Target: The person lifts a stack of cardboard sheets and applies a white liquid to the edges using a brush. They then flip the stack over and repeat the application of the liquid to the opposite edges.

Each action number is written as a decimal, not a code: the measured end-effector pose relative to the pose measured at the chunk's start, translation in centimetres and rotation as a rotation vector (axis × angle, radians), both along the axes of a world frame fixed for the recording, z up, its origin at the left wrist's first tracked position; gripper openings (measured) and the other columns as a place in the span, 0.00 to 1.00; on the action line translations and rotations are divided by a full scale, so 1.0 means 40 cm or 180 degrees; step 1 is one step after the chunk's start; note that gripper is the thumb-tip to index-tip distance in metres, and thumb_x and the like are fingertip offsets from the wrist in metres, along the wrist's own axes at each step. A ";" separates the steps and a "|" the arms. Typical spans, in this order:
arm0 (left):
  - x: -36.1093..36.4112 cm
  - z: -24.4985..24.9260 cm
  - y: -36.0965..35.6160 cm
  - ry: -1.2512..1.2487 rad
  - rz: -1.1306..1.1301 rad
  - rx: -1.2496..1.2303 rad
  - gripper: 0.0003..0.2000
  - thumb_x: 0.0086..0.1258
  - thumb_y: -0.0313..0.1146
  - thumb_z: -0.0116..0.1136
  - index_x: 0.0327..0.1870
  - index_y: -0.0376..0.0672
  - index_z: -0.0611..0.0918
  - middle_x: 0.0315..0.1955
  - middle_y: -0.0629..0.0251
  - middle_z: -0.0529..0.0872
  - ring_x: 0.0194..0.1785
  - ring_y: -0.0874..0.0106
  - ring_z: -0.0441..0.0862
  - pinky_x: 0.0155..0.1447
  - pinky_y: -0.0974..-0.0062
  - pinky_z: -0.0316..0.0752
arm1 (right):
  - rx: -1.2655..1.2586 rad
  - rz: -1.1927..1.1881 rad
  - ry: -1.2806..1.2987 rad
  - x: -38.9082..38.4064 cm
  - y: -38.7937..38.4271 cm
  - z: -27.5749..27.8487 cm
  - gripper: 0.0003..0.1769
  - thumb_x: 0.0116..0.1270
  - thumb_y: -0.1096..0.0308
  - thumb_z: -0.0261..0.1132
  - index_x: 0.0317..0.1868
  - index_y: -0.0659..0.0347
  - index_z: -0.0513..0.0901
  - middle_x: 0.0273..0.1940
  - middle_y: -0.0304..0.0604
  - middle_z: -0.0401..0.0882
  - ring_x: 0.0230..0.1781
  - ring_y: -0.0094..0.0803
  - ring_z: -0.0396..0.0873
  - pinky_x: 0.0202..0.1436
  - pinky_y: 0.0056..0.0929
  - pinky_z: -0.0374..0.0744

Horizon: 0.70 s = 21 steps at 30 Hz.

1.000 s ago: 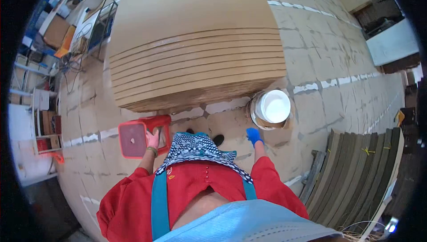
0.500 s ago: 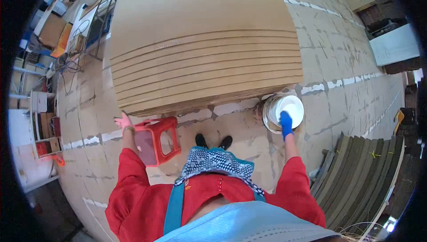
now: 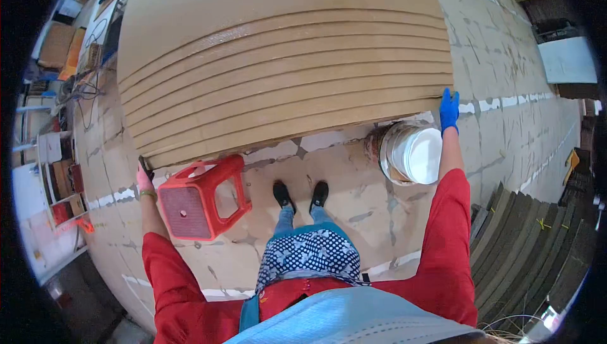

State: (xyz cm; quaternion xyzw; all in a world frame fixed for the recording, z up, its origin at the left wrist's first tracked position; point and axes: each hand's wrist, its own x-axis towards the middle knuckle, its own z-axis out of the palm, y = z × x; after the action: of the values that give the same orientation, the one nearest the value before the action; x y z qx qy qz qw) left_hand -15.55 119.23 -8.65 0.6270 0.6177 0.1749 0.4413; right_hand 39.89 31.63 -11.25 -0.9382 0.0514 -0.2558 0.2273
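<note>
A broad stack of brown cardboard sheets (image 3: pixel 284 85) lies before me, its near edges staggered in several steps. My left hand (image 3: pixel 145 178), pink with dark fingertips, is closed at the near left corner of the nearest sheet. At the opposite near corner, my blue-gloved right hand (image 3: pixel 449 111) holds the sheet's edge from the side; part of its grip is hidden. A red plastic stool (image 3: pixel 205 202) stands just right of my left hand. Left of and below my right hand is a white bucket (image 3: pixel 422 156).
Grey-brown boards (image 3: pixel 531 236) lean in a row at the lower right. A cluttered table with cables (image 3: pixel 95 41) stands at the far left. White lines cross the patched floor (image 3: pixel 341 217). A white box (image 3: pixel 566 60) is at the right.
My right hand has left the bucket and moved up and right to the cardboard corner. My left hand has moved left and slightly down, onto the other corner. The view has shifted.
</note>
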 end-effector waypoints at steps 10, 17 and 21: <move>0.104 0.145 -0.079 0.1757 -0.0169 0.0231 0.32 0.64 0.65 0.37 0.34 0.42 0.80 0.16 0.66 0.72 0.18 0.71 0.69 0.22 0.75 0.61 | -0.2084 0.0730 0.1913 0.110 -0.159 -0.010 0.28 0.68 0.61 0.52 0.68 0.47 0.57 0.29 0.57 0.78 0.29 0.50 0.80 0.34 0.43 0.79; 0.114 0.170 -0.043 0.1669 -0.0437 0.0012 0.32 0.61 0.69 0.38 0.17 0.45 0.70 0.10 0.68 0.68 0.12 0.72 0.66 0.17 0.73 0.57 | -0.2248 0.0501 0.2541 0.082 -0.069 0.173 0.25 0.70 0.47 0.46 0.61 0.49 0.69 0.29 0.56 0.80 0.24 0.43 0.80 0.31 0.40 0.78; 0.113 0.206 -0.048 0.1593 -0.0579 -0.0269 0.32 0.59 0.70 0.40 0.17 0.45 0.71 0.11 0.69 0.68 0.13 0.72 0.66 0.17 0.74 0.57 | 0.0075 0.0029 0.2845 0.080 -0.093 0.198 0.34 0.61 0.36 0.55 0.44 0.62 0.81 0.35 0.53 0.82 0.31 0.40 0.82 0.34 0.34 0.80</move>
State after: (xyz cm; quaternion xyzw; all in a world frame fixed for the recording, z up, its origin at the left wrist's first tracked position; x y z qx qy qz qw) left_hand -11.02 117.30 -0.41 0.6847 0.6554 -0.0518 0.3145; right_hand 43.08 27.90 -3.33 -0.9542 0.1434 0.1764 0.1947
